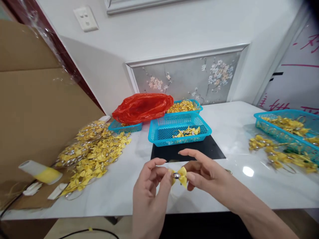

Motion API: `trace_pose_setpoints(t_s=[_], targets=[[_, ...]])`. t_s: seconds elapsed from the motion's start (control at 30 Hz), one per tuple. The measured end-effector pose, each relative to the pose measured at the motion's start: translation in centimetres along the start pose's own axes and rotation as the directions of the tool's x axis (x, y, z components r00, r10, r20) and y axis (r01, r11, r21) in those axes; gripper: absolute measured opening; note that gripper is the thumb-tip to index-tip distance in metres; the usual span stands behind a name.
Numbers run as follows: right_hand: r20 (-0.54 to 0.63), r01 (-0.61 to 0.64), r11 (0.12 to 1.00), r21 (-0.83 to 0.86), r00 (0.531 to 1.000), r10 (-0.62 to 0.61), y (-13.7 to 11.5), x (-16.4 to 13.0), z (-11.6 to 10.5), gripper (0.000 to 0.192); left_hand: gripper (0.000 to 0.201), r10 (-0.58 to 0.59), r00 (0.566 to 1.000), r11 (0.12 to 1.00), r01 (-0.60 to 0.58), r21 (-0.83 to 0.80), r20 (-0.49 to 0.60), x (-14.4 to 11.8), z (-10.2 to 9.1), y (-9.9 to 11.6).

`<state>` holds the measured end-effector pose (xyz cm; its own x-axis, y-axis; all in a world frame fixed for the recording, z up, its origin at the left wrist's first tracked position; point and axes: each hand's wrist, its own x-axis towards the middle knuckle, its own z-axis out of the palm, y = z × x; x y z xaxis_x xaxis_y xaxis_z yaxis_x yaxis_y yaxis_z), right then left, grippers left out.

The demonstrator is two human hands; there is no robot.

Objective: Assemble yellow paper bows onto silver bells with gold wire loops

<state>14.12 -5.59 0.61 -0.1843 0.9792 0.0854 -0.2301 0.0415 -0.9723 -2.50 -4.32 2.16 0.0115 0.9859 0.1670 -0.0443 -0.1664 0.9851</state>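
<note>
Bare marble table (231,132) btwn center basket (179,130) & right basket (286,127); yellow bow pile (92,152) blocks left.

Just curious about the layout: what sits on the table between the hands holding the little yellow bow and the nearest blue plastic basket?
In the head view, a flat black mat on the white marble table lies between the hands' yellow bow and the blue basket.

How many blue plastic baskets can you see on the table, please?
4: one mid-table behind the hands, one behind it beside the red bag, one partly under that bag, one at the right edge. Others may be hidden.
</note>
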Motion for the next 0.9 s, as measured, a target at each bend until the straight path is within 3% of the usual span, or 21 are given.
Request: trace_pose_setpoints(t_s=[0.13, 0.27, 0.37, 0.43, 0.5, 0.6, 0.7, 0.8, 0.9], targets=[[-0.028, -0.003, 0.984, 0.181, 1.0, 0.008, 0.0, -0.4, -0.1, 0.036, 0.007, 0.104, 0.993, 0.989, -0.097, 0.113, -0.055, -0.6, 0.2, 0.0], [-0.054, 0.021, 0.994, 0.111, 0.998, -0.015, -0.1, -0.7, 0.6, 0.051, 0.014, 0.27, 0.96, 0.944, -0.248, 0.218, -0.075, -1.0, 0.3, -0.3], [-0.044, 0.04, 0.997, 0.062, 0.998, -0.037, -0.1, -1.0, 1.4, 0.054, 0.011, 0.19, 0.981, 0.974, -0.183, 0.134, -0.043, -1.1, 0.2, -0.4], [-0.047, 0.075, 0.997, 0.027, 0.996, -0.074, -0.1, -1.1, 1.7, 0.048, 0.004, 0.058, 0.998, 0.998, -0.058, -0.004, 0.029, -1.0, 0.0, -0.5], [-0.08, 0.158, 0.984, -0.076, 0.983, -0.164, -0.2, -1.3, 1.8, 0.036, 0.01, -0.015, 0.991, 0.995, 0.028, -0.1, 0.129, -0.9, -0.4, -0.5], [-0.094, 0.271, 0.912, -0.308, 0.945, -0.312, -0.5, -1.6, 1.8, 0.014, 0.013, -0.003, 0.98, 0.995, 0.022, -0.094, 0.198, -1.0, -0.9, -0.5], [-0.062, 0.317, 0.839, -0.442, 0.923, -0.381, -0.6, -2.0, 1.9, 0.01, 0.011, 0.071, 0.977, 0.996, -0.06, -0.061, 0.202, -1.3, -1.2, -0.2], [-0.036, 0.323, 0.806, -0.497, 0.92, -0.391, -0.6, -2.3, 2.0, 0.01, 0.006, 0.112, 0.972, 0.994, -0.107, -0.034, 0.205, -1.6, -1.1, 0.3], [-0.033, 0.309, 0.833, -0.459, 0.931, -0.364, -0.7, -2.5, 2.0, 0.013, 0.014, 0.069, 0.973, 0.998, -0.066, -0.024, 0.219, -1.8, -0.9, 0.9]])
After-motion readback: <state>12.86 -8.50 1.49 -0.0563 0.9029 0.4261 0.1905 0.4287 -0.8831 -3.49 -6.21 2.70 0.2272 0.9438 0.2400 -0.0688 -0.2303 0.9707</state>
